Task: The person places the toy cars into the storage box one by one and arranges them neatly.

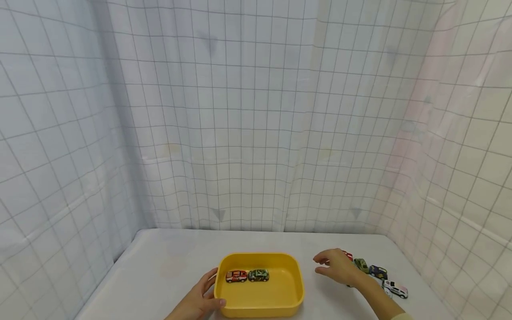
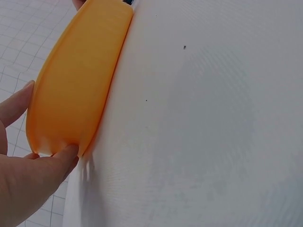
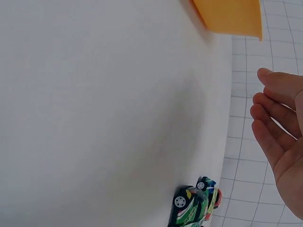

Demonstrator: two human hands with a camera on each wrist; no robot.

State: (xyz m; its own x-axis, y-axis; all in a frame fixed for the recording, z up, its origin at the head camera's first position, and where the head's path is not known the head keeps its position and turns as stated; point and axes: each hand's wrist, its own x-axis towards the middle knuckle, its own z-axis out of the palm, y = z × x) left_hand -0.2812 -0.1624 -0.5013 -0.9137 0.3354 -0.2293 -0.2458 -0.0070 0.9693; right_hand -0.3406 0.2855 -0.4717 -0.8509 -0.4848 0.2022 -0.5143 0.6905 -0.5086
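Observation:
A yellow rectangular tray (image 1: pixel 280 289) stands on the white table. My left hand (image 1: pixel 196 302) grips its left end, the thumb at the near corner and the fingers along the outer side. Inside the tray, along its back left, a red-and-orange toy car (image 1: pixel 236 276) and a green camouflage toy car (image 1: pixel 258 275) sit end to end. My right hand (image 1: pixel 338 267) is raised over the table between tray and loose cars, fingers slightly bent, holding nothing. The right wrist view has a green toy car (image 3: pixel 190 208) below that hand, apart from it.
Several toy cars lie at the table's right: a red one (image 1: pixel 348 255) partly behind my hand, an olive-green one (image 1: pixel 361 265), a dark blue one (image 1: pixel 378 272) and a white one (image 1: pixel 396 289). Grid-patterned white curtains (image 1: pixel 256 133) enclose the table at the back and sides.

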